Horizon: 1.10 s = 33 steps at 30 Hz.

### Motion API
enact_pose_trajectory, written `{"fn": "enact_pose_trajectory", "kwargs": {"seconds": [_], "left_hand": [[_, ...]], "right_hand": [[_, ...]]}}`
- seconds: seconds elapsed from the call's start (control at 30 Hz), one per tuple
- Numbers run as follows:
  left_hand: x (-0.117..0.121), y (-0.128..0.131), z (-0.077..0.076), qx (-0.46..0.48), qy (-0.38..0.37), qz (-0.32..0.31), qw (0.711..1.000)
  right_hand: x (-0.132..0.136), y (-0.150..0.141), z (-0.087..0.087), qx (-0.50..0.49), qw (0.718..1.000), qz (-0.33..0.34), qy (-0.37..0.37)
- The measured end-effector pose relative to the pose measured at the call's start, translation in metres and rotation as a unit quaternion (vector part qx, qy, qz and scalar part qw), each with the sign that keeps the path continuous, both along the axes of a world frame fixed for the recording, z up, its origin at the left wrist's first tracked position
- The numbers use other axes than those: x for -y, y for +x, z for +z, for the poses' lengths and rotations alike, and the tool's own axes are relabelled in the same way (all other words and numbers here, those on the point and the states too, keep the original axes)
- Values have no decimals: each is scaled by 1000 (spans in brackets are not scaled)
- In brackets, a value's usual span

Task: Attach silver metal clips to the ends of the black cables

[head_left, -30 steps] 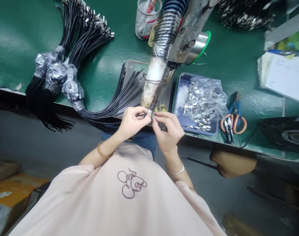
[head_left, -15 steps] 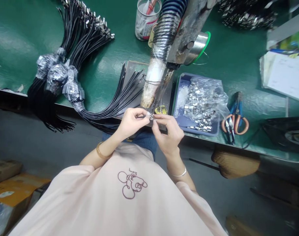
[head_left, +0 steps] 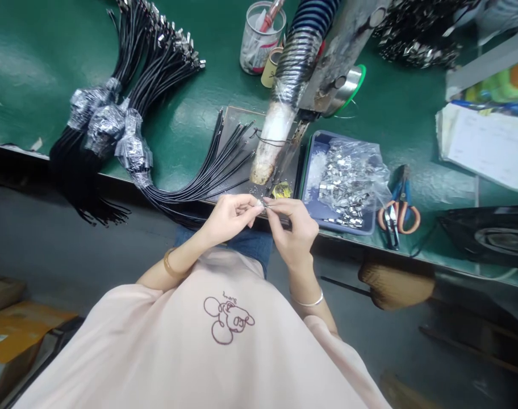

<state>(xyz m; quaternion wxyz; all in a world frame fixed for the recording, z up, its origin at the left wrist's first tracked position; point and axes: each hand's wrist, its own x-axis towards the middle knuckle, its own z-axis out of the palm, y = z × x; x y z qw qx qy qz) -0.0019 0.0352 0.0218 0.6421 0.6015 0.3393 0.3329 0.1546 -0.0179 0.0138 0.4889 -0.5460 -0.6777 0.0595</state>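
My left hand (head_left: 234, 217) pinches the end of a black cable, mostly hidden by the fingers. Close against it, my right hand (head_left: 293, 227) pinches a small metal terminal (head_left: 266, 205) between thumb and forefinger; its exact shape is too small to make out. Both sets of fingertips meet at the table's front edge. Left of them, a fanned bundle of black cables (head_left: 186, 196) spreads over a dark board (head_left: 237, 133). A yellow sponge-like piece (head_left: 282, 190) lies just beyond my fingers. A blue tray (head_left: 312, 196) with a plastic bag of metal terminals (head_left: 348, 176) stands to the right.
A taped duct hose (head_left: 280, 102) and metal arm hang over the board, beside a solder wire spool (head_left: 348, 91). Pliers (head_left: 401, 199) and small cutters (head_left: 392, 227) lie right of the tray. Finished-looking cable bundles (head_left: 157, 62) lie left; a cup (head_left: 263, 40) stands behind.
The camera view has shifted slightly. My left fingers have rolled a little, hiding the cable that showed between them. Both hands stay together at the fingertips.
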Motion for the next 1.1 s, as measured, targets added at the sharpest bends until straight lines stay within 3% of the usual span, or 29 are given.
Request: {"fn": "enact_pose_trajectory", "kwargs": {"seconds": [0.17, 0.23, 0.33, 0.43, 0.63, 1.1], "left_hand": [[0, 0, -1, -5, 7, 25, 1000], [0, 2, -3, 5, -9, 28, 1000], [-3, 5, -6, 22, -26, 27, 999], [-5, 8, -8, 22, -29, 38, 999], [-9, 13, -4, -24, 4, 84, 996], [-11, 16, 2, -59, 9, 91, 994]], "right_hand": [[2, -2, 0, -83, 993, -25, -77], [3, -2, -1, -81, 995, -44, -48], [4, -2, -4, 11, 997, -63, 36], [4, -4, -8, 91, 991, -58, 74], [0, -7, -12, 92, 990, -72, 81], [-4, -7, -8, 58, 993, -91, 54]]}}
